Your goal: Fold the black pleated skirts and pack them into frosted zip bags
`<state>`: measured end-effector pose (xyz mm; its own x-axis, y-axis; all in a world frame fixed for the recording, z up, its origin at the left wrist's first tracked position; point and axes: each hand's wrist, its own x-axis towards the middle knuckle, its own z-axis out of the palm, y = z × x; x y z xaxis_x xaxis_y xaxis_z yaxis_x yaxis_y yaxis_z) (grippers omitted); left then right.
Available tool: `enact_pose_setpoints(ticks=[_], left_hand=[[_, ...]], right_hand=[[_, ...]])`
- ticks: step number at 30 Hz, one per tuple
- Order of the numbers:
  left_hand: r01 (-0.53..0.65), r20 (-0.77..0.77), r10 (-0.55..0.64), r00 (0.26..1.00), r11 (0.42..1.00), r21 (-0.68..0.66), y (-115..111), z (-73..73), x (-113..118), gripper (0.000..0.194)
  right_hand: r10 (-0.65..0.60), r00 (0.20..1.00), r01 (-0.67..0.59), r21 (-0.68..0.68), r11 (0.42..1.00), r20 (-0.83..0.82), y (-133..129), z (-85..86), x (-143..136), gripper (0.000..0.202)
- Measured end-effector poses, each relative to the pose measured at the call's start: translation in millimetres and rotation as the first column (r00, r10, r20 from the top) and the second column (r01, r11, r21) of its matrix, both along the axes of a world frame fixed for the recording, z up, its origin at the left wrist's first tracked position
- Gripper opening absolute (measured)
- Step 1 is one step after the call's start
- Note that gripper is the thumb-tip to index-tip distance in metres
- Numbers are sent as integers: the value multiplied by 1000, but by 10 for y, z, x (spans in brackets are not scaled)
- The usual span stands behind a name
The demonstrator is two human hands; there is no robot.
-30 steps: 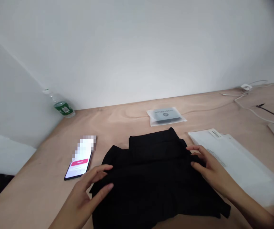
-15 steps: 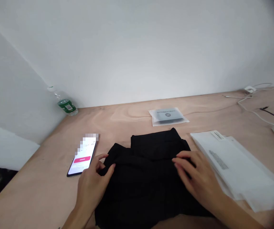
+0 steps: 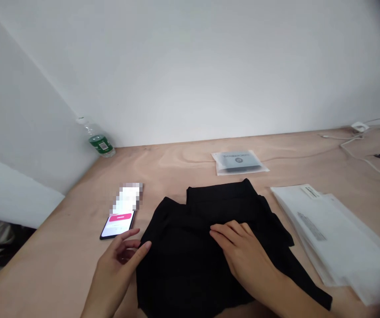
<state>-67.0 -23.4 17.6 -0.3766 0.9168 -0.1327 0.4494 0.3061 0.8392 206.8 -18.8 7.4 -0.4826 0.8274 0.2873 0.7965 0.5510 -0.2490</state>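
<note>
A black cloth garment (image 3: 183,265), partly folded with several layers showing, lies on the table in front of me. My left hand (image 3: 115,267) is at its left edge, thumb resting over the cloth and the other fingers loosely curled apart from it. Across the middle of the garment lies my right hand (image 3: 243,249), its fingers stretched out close together on the fabric and pointing left. The right thumb is hidden below the hand. A narrower black strip of the garment sticks out to the right, beyond my right wrist.
A lit phone (image 3: 120,216) lies just beyond my left hand. A plastic bottle (image 3: 102,145) stands in the back left corner. Behind the garment is a small clear packet (image 3: 239,163). Frosted plastic bags (image 3: 332,238) lie at right, with white cables (image 3: 352,152) behind them.
My right hand has moved left from the garment's right side onto its middle. The left hand has shifted slightly toward me and left. More of the garment's right side now shows.
</note>
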Motion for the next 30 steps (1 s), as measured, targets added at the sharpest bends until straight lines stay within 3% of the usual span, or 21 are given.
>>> enact_pose_setpoints(ticks=[5,8,10,12,13,16,18,19,21,23,25,26,28,30], left_hand=[[-74,-34,77,996,995,72,-2,150,62,56],[-116,-71,127,989,982,152,-42,351,286,49],[-99,-74,123,990,960,263,-80,469,539,41],[34,-174,36,984,922,385,-106,520,832,28],[172,-255,-58,965,876,451,-111,513,974,21],[581,-461,-365,809,618,530,-99,398,1299,17],[694,-488,-493,720,512,507,-87,300,1388,20],[707,-473,-526,707,502,498,-84,260,1389,20],[661,-427,-505,750,561,497,-83,212,1322,19],[510,-382,-362,850,744,431,-74,196,1203,23],[334,-371,-236,898,914,228,-43,192,1098,38],[288,-365,-233,901,952,103,-18,187,1068,46],[282,-322,-292,901,956,-78,44,160,1065,59],[292,-253,-311,916,950,-109,101,117,1110,66]], right_hand=[[-17,1000,17,-23,1000,-5,-22,6,-50,45],[-55,979,34,-110,993,-199,-71,109,-85,41],[-136,900,35,-243,969,-414,-88,211,-97,30],[-277,767,22,-408,913,-579,-72,306,-81,21],[-352,701,16,-480,877,-620,-49,339,-61,21],[-494,606,-15,-630,777,-623,56,343,33,28],[-525,624,14,-664,748,-578,124,280,100,31],[-527,654,54,-661,748,-543,150,240,127,33],[-511,727,163,-608,777,-459,179,166,160,33],[-490,787,250,-532,809,-374,184,114,160,34],[-470,828,294,-479,827,-305,179,87,134,34],[-460,844,303,-459,835,-278,175,81,117,34],[-422,874,300,-416,859,-241,160,82,95,34],[-364,903,278,-336,900,-229,130,100,119,32]])
